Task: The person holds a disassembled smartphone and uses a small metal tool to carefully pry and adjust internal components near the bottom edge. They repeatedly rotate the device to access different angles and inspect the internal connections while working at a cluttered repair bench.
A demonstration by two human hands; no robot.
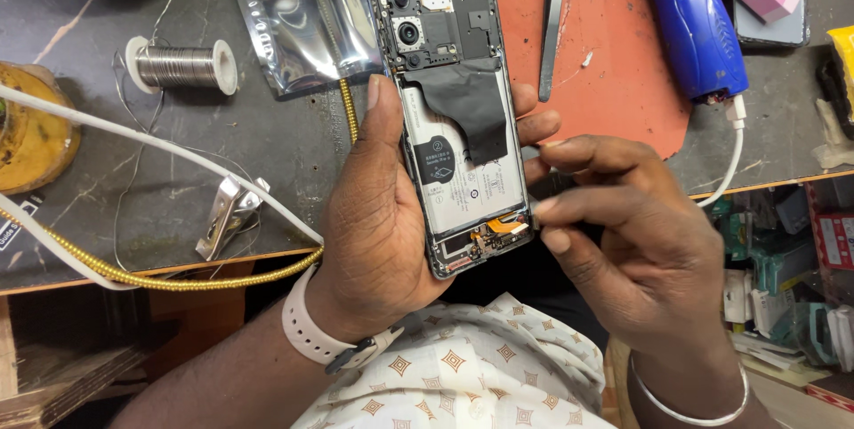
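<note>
Left hand [378, 215] wrapped round black back-off smartphone with exposed cameras and battery [454, 117], thumb along left edge, fingertips on right edge; held upright over desk edge, internals facing up for access. Right hand [636, 242] loosely curled, holding nothing visible, fingertips pinching at orange flex connector [509, 224] near phone's lower right corner. Grey tweezers [551, 20] lying on orange mat [614, 73] just behind, untouched.
</note>
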